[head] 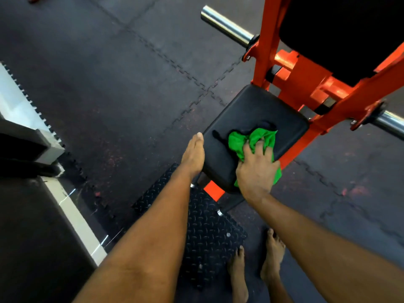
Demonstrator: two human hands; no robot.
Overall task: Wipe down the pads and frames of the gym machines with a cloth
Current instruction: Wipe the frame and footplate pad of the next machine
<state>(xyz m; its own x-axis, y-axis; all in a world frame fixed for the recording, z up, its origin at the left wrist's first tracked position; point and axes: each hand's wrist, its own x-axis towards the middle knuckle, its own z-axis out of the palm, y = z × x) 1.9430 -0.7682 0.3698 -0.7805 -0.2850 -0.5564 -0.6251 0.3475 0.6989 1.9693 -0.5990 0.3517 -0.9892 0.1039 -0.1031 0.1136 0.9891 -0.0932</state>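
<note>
One view only, head-worn, wide-angle. Faces forward and steeply down, past both forearms [153,226], onto the seat pad [253,114] and orange frame [306,79]. Close range: pad sits mid-picture, large. Own bare feet [273,256] at bottom edge; floor mats [109,84] fill the left, lines bowed toward borders

The floor [105,88] was dark rubber matting, laid in large tiles joined by jigsaw-toothed seams [206,89] and flecked here and there with faint red. On the left the matting ended in a toothed border against a pale, glossy strip [74,217] that caught thin streaks of light. Over that strip stood a grey blocky shape [43,142], perhaps a step, its lower part lost in shadow.
</note>
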